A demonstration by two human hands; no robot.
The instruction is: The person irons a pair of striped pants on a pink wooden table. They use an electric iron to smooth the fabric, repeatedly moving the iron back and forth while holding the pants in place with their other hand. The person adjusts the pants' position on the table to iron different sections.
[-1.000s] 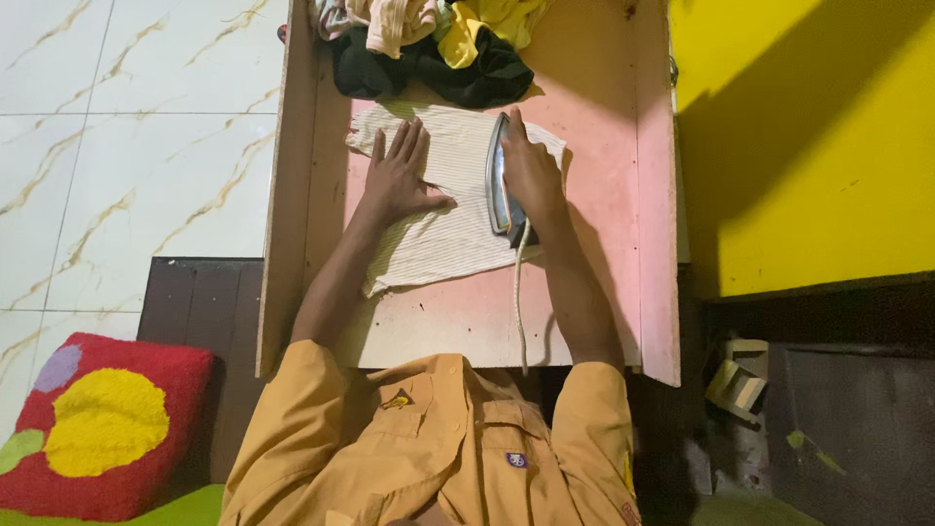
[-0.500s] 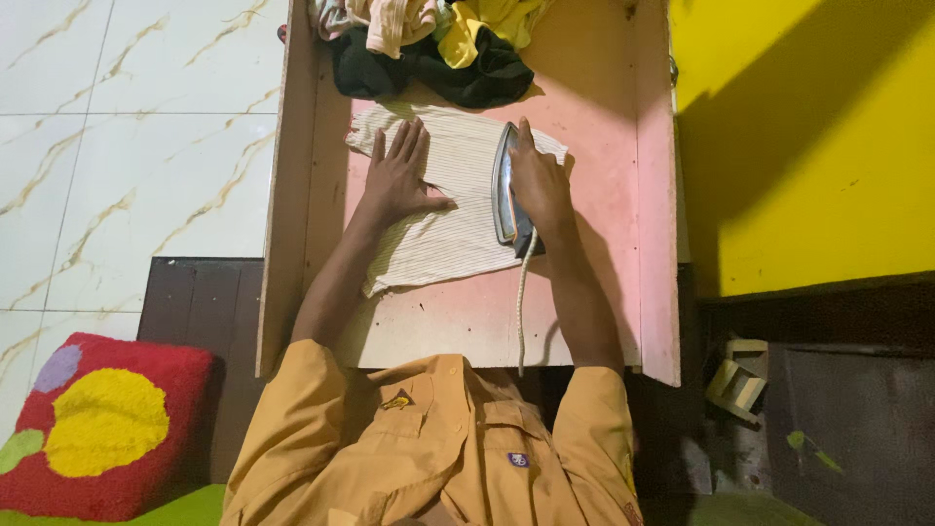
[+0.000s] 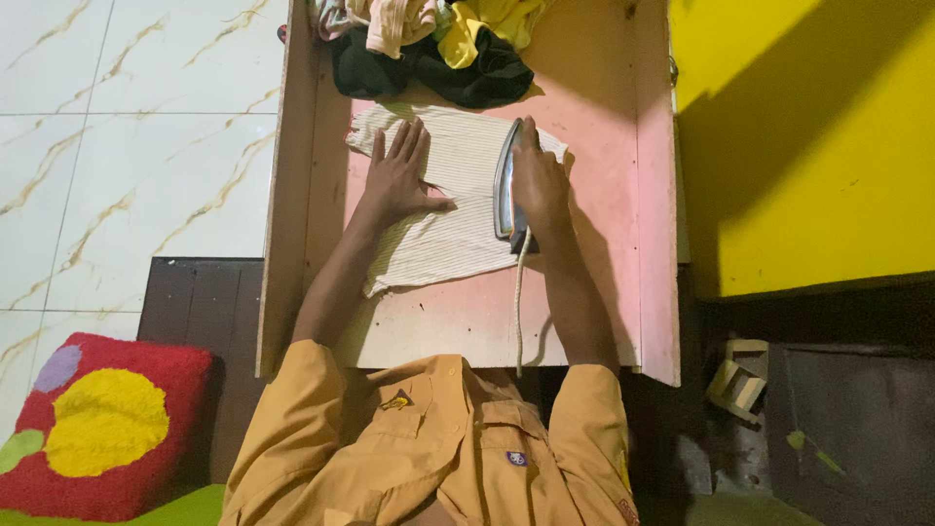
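My right hand (image 3: pixel 539 185) has its fingers clenched around the iron (image 3: pixel 504 185), which stands on the striped cloth (image 3: pixel 443 229) near that cloth's right edge; my left hand (image 3: pixel 399 180) lies released, fingers spread flat on the cloth just left of the iron; the cloth rests on the pink counter (image 3: pixel 604 282); a heap of clothes (image 3: pixel 433 44) sits beyond the cloth; the iron's cord (image 3: pixel 518 302) trails back from it toward me.
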